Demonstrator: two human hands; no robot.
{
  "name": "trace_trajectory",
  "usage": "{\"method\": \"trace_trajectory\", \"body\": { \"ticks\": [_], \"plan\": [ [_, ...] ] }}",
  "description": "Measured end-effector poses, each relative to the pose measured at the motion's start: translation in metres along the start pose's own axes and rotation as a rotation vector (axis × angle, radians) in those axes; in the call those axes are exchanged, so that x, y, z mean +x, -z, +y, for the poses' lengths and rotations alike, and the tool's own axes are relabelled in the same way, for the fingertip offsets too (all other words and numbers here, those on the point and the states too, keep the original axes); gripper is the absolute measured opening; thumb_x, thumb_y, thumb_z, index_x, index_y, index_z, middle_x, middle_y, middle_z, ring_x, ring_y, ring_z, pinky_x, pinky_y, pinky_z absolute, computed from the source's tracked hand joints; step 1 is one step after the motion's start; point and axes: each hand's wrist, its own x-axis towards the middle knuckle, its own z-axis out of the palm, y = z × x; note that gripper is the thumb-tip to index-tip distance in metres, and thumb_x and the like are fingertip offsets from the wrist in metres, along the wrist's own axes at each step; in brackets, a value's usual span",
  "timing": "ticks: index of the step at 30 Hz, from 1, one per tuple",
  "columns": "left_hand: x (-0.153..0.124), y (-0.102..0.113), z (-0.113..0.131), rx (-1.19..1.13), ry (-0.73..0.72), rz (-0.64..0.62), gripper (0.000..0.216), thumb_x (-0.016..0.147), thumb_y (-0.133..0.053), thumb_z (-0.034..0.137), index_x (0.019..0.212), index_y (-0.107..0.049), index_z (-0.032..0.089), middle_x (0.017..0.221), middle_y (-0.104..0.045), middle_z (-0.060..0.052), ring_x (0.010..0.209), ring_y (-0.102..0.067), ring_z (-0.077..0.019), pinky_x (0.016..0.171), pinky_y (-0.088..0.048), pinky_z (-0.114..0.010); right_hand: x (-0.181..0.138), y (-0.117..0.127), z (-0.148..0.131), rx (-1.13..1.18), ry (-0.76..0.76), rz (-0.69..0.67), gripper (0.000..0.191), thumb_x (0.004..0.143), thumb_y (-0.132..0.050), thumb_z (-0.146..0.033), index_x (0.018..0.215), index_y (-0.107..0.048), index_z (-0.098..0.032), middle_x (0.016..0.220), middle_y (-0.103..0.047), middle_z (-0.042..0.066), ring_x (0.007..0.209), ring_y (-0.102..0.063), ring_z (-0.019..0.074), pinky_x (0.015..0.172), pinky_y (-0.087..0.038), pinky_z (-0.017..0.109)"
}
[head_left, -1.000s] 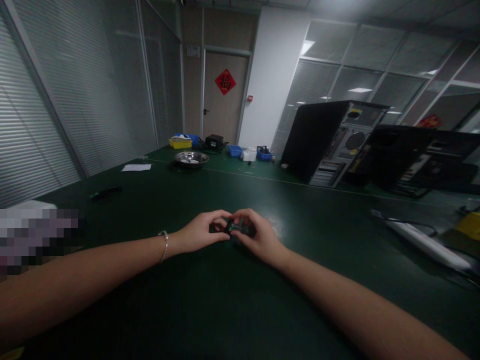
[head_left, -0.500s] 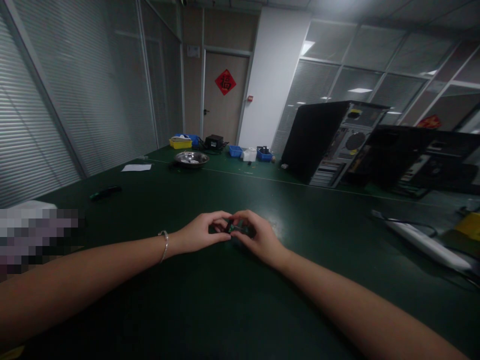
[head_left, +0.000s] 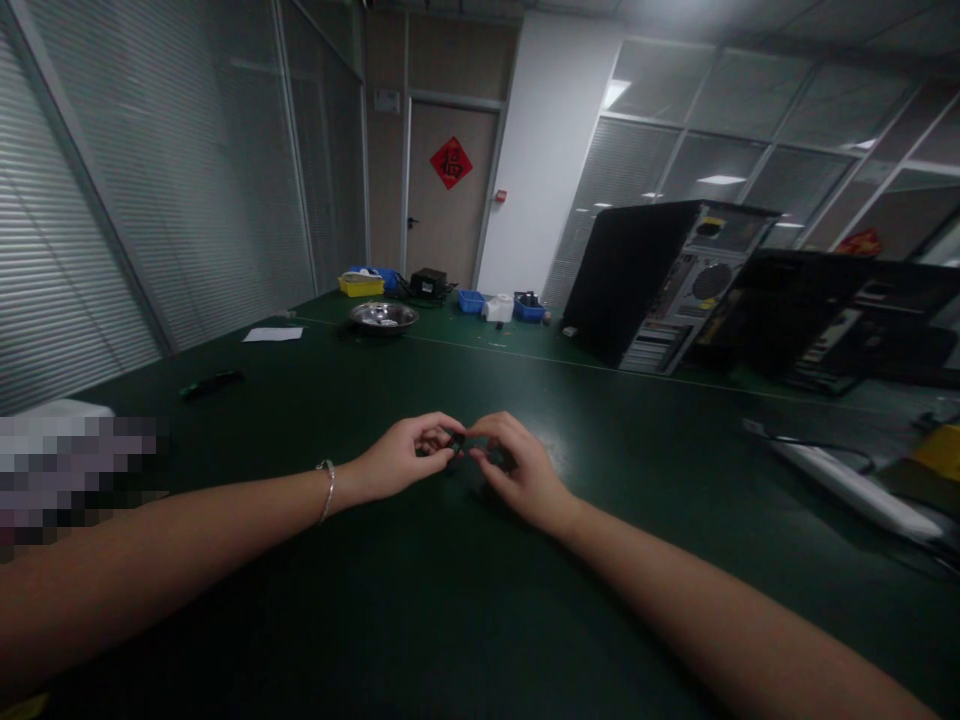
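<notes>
My left hand point(head_left: 401, 455), with a bracelet point(head_left: 328, 488) at its wrist, pinches a small dark part point(head_left: 456, 441) between thumb and fingers. What kind of part it is, I cannot make out. Close on its right side is my right hand point(head_left: 521, 462). The right index fingertip reaches the part's edge, or nearly so, while the right thumb stands apart from it below. A gap shows between that thumb and index finger. Both hands are just above the dark green table point(head_left: 420, 600).
A steel bowl point(head_left: 384, 318), a paper sheet point(head_left: 273, 334) and a dark green-tipped tool point(head_left: 211, 385) lie farther off. Blue bins point(head_left: 471, 302) line the back. A computer tower point(head_left: 637, 285) stands back right; a white power strip point(head_left: 855, 485) with cables lies at right.
My right thumb has come away from the small part, and the right fingers have parted. The part now sits in my left fingers, turned, with less green showing.
</notes>
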Motion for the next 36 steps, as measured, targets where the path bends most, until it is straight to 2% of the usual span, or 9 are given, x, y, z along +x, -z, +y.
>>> {"method": "trace_trajectory", "body": {
  "ticks": [9,17,20,25,29,34,36],
  "plan": [
    [-0.001,0.000,0.009,0.052,-0.003,0.009,0.027,0.080,-0.057,0.017,0.107,-0.058,0.015,0.085,-0.060,-0.002,0.080,-0.058,-0.0153,0.076,-0.048,-0.030,0.000,0.000,0.001,-0.012,-0.049,-0.040,0.020,0.087,-0.052,-0.015,0.105,-0.058,-0.022,0.098,-0.059,0.007,0.092,-0.057,0.0182,0.080,-0.047,0.031],
    [0.000,0.001,0.005,0.050,-0.008,0.032,0.028,0.080,-0.057,0.019,0.108,-0.057,0.015,0.091,-0.063,-0.004,0.083,-0.060,-0.0164,0.076,-0.049,-0.031,-0.002,-0.002,0.009,-0.120,-0.176,-0.016,0.011,0.085,-0.059,-0.021,0.096,-0.060,-0.020,0.088,-0.060,0.003,0.081,-0.057,0.0160,0.070,-0.044,0.027],
    [0.001,0.002,0.003,0.030,0.010,0.057,0.028,0.082,-0.056,0.022,0.109,-0.057,0.015,0.088,-0.063,-0.004,0.082,-0.061,-0.0165,0.076,-0.048,-0.030,-0.002,-0.003,0.008,-0.126,-0.213,-0.055,0.013,0.085,-0.060,-0.028,0.096,-0.060,-0.020,0.087,-0.061,0.002,0.078,-0.057,0.0153,0.068,-0.043,0.026],
    [0.002,0.004,0.000,-0.028,0.022,0.027,0.033,0.086,-0.053,0.025,0.118,-0.054,0.015,0.091,-0.061,-0.005,0.090,-0.061,-0.0182,0.081,-0.048,-0.032,0.000,-0.001,0.006,-0.153,-0.233,-0.114,0.020,0.093,-0.048,-0.033,0.092,-0.063,-0.020,0.085,-0.062,0.003,0.079,-0.057,0.0156,0.068,-0.043,0.026],
    [0.002,0.005,0.000,0.027,0.020,0.008,0.040,0.083,-0.059,0.029,0.122,-0.053,0.020,0.096,-0.059,-0.004,0.090,-0.058,-0.0181,0.079,-0.048,-0.031,0.000,-0.001,0.010,-0.178,-0.243,-0.104,0.022,0.094,-0.046,-0.032,0.087,-0.063,-0.019,0.082,-0.061,0.004,0.078,-0.056,0.0161,0.069,-0.043,0.027],
    [0.000,0.003,0.002,0.071,0.000,0.001,0.040,0.086,-0.055,0.030,0.125,-0.053,0.021,0.108,-0.061,-0.006,0.090,-0.059,-0.0182,0.079,-0.048,-0.032,0.000,-0.002,0.011,-0.216,-0.262,-0.098,0.025,0.094,-0.046,-0.033,0.085,-0.065,-0.019,0.078,-0.060,0.003,0.075,-0.055,0.0160,0.066,-0.042,0.026],
    [0.000,0.002,0.004,0.040,0.010,0.004,0.042,0.086,-0.056,0.030,0.126,-0.050,0.021,0.106,-0.062,-0.006,0.091,-0.060,-0.0184,0.080,-0.048,-0.032,0.000,-0.002,0.012,-0.222,-0.266,-0.088,0.026,0.094,-0.046,-0.034,0.083,-0.065,-0.019,0.076,-0.060,0.003,0.074,-0.055,0.0158,0.065,-0.041,0.026]
  ]
}}
